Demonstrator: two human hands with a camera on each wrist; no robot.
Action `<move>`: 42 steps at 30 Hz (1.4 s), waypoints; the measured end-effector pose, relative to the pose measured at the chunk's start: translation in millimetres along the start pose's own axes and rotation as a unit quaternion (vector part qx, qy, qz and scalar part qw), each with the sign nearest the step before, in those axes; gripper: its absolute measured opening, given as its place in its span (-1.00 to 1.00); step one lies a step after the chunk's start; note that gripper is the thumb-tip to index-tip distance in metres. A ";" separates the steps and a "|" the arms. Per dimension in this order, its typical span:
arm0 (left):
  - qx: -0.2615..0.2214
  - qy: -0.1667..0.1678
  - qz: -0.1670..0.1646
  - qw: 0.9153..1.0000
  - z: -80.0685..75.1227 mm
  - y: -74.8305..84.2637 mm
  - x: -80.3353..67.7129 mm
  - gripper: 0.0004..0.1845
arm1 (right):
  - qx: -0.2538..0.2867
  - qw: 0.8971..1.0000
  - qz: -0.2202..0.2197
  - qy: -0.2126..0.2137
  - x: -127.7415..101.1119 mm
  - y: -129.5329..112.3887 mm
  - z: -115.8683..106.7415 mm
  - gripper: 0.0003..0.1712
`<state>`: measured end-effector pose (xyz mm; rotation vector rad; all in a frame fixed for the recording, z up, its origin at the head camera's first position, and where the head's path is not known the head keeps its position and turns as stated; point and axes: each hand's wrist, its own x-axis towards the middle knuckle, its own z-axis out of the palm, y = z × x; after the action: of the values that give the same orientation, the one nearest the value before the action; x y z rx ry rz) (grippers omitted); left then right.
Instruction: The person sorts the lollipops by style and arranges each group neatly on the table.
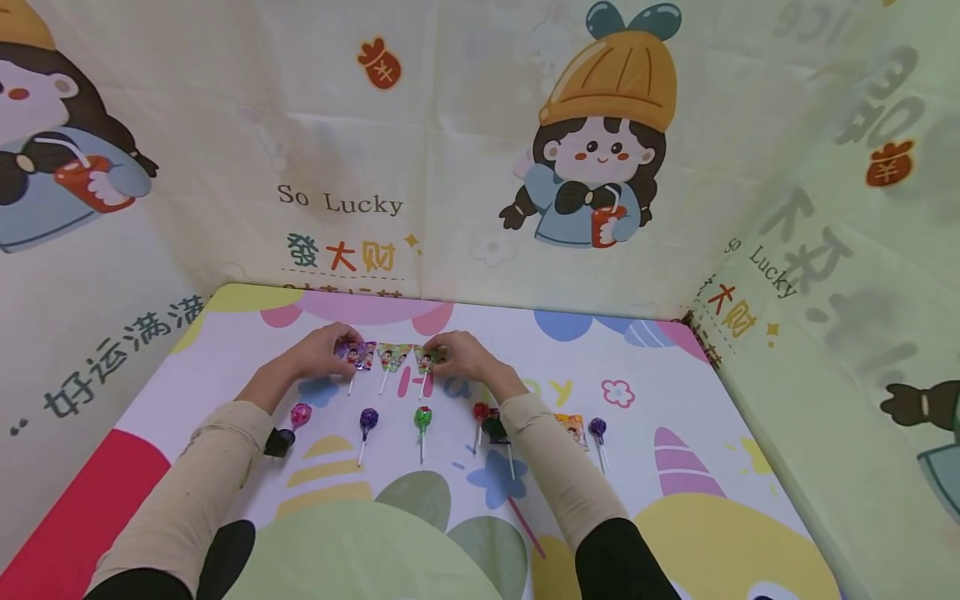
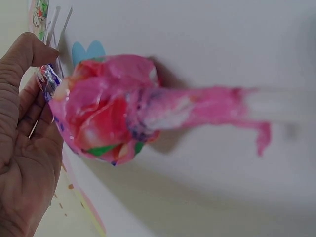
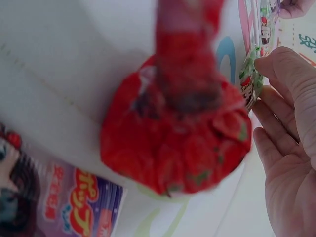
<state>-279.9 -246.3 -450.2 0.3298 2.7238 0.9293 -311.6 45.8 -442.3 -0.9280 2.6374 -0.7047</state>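
My left hand (image 1: 324, 354) pinches the purple flat lollipop (image 1: 360, 356), my right hand (image 1: 459, 357) the green one (image 1: 425, 360); sticks point toward me. Backdrop reads "So Lucky" (image 1: 340, 202).

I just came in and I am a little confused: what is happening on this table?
A person is handling lollipops on a table. The left hand pinches a flat purple lollipop, the right hand a flat green one; another lies between. Nearer the person lie round lollipops in a row.

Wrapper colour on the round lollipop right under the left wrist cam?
Pink, with red and green patches on the crinkled round lollipop wrapper; the left wrist view shows it best.
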 end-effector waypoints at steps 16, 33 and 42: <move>0.002 0.001 0.012 1.000 -1.2 -0.9 -0.3 -0.42 | 0.000 1.000 0.006 0.012 -10.4 -2.6 -6.9 -0.49; 0.003 -0.003 0.008 1.000 -0.8 -0.2 -0.6 -0.41 | 0.070 0.994 -0.004 0.085 -51.8 -8.8 -17.5 -0.42; 0.001 -0.002 0.009 1.000 -0.6 1.0 -1.1 -0.41 | 0.096 0.987 -0.032 0.126 -77.4 -11.4 -17.1 -0.42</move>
<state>-278.9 -246.2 -449.0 0.3563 2.7233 0.9284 -253.3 93.8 -415.7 -0.9252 2.6973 -1.1392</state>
